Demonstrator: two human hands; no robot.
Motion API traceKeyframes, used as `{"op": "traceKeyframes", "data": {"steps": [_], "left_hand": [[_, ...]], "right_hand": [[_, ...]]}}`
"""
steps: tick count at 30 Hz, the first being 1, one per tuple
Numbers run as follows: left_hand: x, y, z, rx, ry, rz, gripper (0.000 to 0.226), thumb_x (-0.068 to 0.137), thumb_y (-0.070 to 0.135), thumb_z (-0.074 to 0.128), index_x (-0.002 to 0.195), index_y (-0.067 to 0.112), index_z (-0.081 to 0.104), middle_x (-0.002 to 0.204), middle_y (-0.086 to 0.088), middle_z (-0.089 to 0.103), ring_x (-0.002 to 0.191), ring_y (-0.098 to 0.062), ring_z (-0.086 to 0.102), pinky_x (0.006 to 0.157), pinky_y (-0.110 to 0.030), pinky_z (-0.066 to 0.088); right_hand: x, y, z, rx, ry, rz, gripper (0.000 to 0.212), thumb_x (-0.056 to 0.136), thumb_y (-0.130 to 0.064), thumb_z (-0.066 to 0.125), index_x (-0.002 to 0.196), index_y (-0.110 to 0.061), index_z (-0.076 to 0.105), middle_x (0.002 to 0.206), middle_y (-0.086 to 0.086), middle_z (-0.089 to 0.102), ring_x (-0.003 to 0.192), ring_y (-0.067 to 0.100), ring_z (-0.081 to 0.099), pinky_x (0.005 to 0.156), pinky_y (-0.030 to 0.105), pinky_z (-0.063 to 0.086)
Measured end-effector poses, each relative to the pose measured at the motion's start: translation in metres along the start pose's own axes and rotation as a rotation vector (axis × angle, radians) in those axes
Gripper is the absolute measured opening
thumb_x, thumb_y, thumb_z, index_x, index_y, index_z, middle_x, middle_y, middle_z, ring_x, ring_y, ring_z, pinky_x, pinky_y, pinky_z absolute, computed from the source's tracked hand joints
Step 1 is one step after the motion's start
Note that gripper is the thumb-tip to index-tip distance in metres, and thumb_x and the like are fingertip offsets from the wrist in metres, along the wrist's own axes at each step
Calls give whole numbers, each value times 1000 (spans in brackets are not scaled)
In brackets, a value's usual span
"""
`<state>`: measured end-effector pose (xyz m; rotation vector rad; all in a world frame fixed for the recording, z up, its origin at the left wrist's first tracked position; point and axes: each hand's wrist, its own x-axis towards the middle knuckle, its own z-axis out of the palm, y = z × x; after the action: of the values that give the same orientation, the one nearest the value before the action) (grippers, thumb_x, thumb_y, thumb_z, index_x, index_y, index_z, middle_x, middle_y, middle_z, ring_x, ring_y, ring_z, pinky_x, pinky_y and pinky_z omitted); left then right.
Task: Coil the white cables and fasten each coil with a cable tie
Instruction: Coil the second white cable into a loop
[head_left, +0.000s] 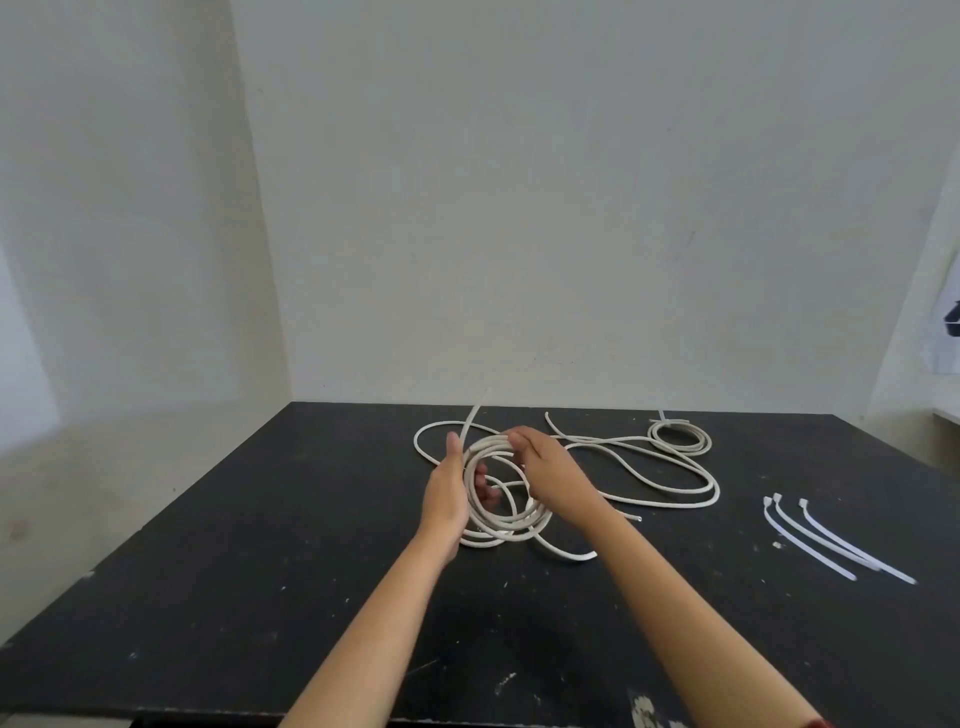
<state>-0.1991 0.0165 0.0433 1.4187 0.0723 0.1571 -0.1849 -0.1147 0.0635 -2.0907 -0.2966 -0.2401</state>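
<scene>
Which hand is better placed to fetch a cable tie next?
Probably the right hand: the ties lie on its side of the table, and the left hand grips the coil.

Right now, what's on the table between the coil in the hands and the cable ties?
Head view: loose loops of white cable lie on the table right of the held coil; from them to the cable ties, bare tabletop.

Both of my forearms come into view bare from the bottom edge up to the wrists; my left hand (449, 493) and right hand (550, 475) carry no gloves, rings, watch or bands. A sliver of red sleeve (820, 723) shows by my right elbow
</scene>
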Motion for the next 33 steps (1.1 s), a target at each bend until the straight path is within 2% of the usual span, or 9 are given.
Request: {"op": "traceKeyframes", "data": {"steps": [4, 9, 14, 18, 22, 24, 26, 29, 33], "left_hand": [[6, 0, -8, -243, -150, -48, 45, 104, 23, 29, 98, -5, 65, 82, -17, 70, 85, -31, 69, 73, -33, 59], [6, 1, -12, -146, -226, -65, 36, 104, 20, 29, 104, -2, 58, 87, -17, 67, 77, -31, 71, 69, -35, 59], [10, 1, -17, -51, -184, 11, 26, 105, 17, 29, 116, 6, 50, 106, -22, 66, 80, -31, 72, 65, -33, 60], [8, 2, -23, 154, -330, 29, 26, 104, 19, 31, 114, 13, 55, 105, -13, 71, 80, -31, 72, 66, -35, 59], [6, 8, -32, 261, -477, -11, 30, 103, 11, 34, 113, 19, 62, 109, -13, 69, 90, -27, 69, 70, -31, 58], [5, 8, -34, 266, -503, -29, 33, 102, 9, 32, 108, 17, 64, 101, -17, 71, 84, -24, 67, 68, -28, 54], [6, 3, -32, 263, -491, -12, 35, 103, 15, 32, 98, 12, 66, 81, -14, 69, 77, -24, 64, 68, -28, 51], [8, -4, -23, 287, -488, -7, 46, 104, 38, 28, 102, 12, 66, 63, 0, 54, 68, -19, 62, 73, -32, 49], [6, -14, -16, 265, -459, 74, 27, 102, 32, 40, 97, 10, 56, 65, 0, 39, 52, -11, 47, 69, -38, 50]], "right_hand": [[-1, -4, -4, -127, -17, -59, 29, 106, -22, 37, 110, -12, 63, 82, -11, 56, 77, 5, 51, 68, 18, 36], [1, 0, -5, -188, -42, -80, 30, 106, -23, 36, 105, -11, 63, 80, -6, 57, 80, 15, 53, 74, 26, 35], [3, 8, -7, -197, -26, -57, 27, 106, -26, 36, 92, -22, 58, 71, -8, 53, 67, 8, 49, 63, 23, 37], [1, 9, -6, -253, -60, -53, 29, 105, -22, 34, 98, -20, 62, 69, -9, 52, 63, 7, 49, 59, 21, 36], [0, 13, -11, -399, -111, -26, 29, 106, -25, 35, 110, -18, 63, 95, 1, 66, 88, 19, 58, 76, 31, 43], [-2, 12, -14, -392, -154, -22, 28, 106, -26, 35, 111, -16, 61, 101, 6, 66, 91, 20, 58, 81, 35, 43], [-6, 9, -11, -364, -192, -54, 18, 106, -23, 35, 104, -17, 51, 95, 6, 63, 86, 21, 57, 76, 37, 42], [-6, 8, -4, -280, -179, -91, 6, 103, -13, 35, 102, -17, 31, 92, -4, 60, 84, 18, 59, 74, 35, 43], [-7, 8, -3, -107, -152, -38, 12, 104, -16, 37, 98, -15, 26, 73, -10, 44, 59, 2, 41, 58, 20, 36]]}}
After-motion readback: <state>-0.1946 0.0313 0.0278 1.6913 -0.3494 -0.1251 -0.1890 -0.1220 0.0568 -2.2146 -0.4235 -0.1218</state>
